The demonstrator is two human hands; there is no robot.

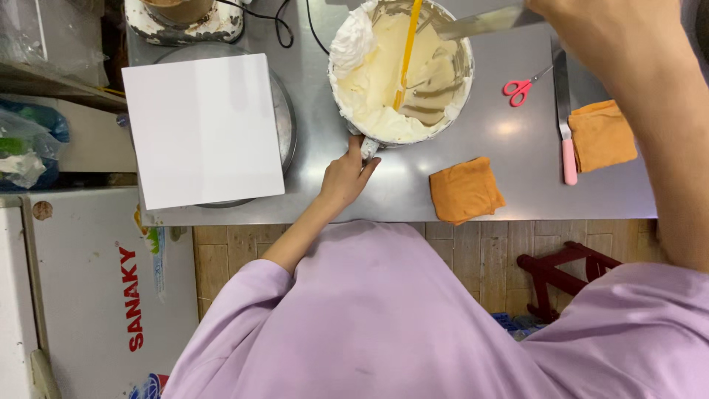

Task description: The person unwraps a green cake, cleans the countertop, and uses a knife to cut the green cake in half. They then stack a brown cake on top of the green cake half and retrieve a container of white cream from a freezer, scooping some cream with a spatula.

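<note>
A: Left hand (346, 177)?
B: My grip is closed on the bowl (402, 70) handle, at the near rim. Bowl of cream sits on the desk (517, 140).
A: Right hand (591, 29)?
B: Closed on a spatula (480, 22), blade over the bowl.

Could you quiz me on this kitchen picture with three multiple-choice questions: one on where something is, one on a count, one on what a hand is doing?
1. Where do the pink scissors lie?
A. right of the bowl
B. on the white board
C. on the floor

2. How many orange cloths are on the table?
A. one
B. two
C. four

3. What is the left hand doing?
A. resting flat on the table
B. holding scissors
C. gripping the bowl at its near edge

Answers: 1 A, they lie on steel beside the bowl. 2 B, one near cloth, one far cloth. 3 C, its fingers meet the bowl's edge.
</note>
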